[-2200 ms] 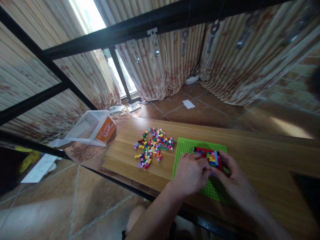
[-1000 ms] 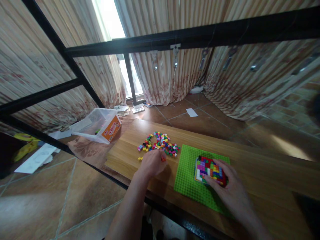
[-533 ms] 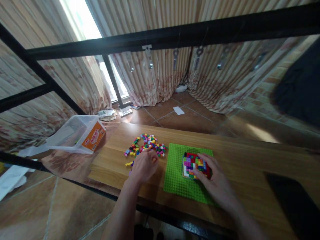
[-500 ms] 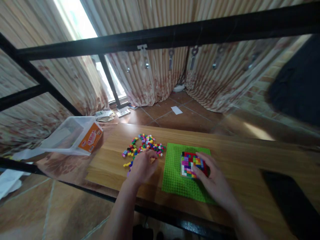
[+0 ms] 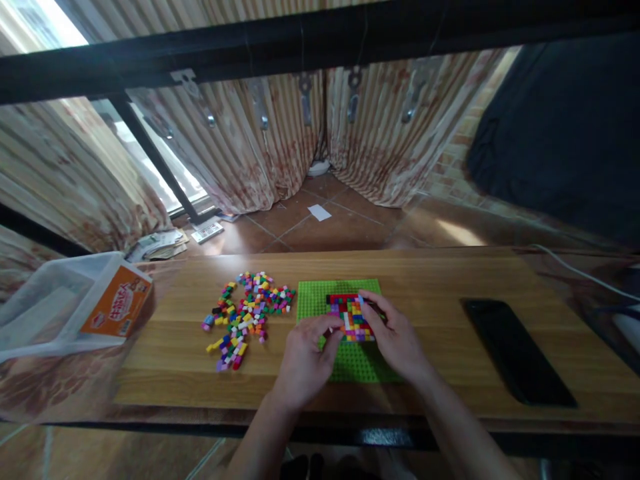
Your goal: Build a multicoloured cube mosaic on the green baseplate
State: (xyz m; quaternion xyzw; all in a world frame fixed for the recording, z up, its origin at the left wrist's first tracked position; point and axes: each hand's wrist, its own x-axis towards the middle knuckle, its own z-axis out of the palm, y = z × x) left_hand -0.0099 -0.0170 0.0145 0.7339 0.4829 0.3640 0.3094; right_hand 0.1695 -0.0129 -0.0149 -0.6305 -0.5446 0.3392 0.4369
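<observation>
A green studded baseplate [image 5: 313,293] lies on the wooden board, with a flat multicoloured block of toy bricks [image 5: 356,319] over its upper middle. My right hand [image 5: 400,340] grips the block by its right side, thumb and fingers bent around that edge. At the left edge of the block, my left hand [image 5: 307,357] is closed in a pinch. Its fingertips touch or nearly touch the bricks; whatever small piece they may hold is too small to name. Loose toy bricks [image 5: 257,307] in many colours are spread left of the baseplate.
A black phone [image 5: 517,350] lies on the wooden board [image 5: 440,287] to the right. Off its left end stands a clear plastic bin [image 5: 55,293] with an orange label. A dark metal bar [image 5: 280,50] crosses above, before curtains. A white cable [image 5: 585,270] runs at far right.
My left hand has moved right, from beside the loose bricks to the block's left edge. My right hand's grip has shifted to the block's right side. The whole view has swung right.
</observation>
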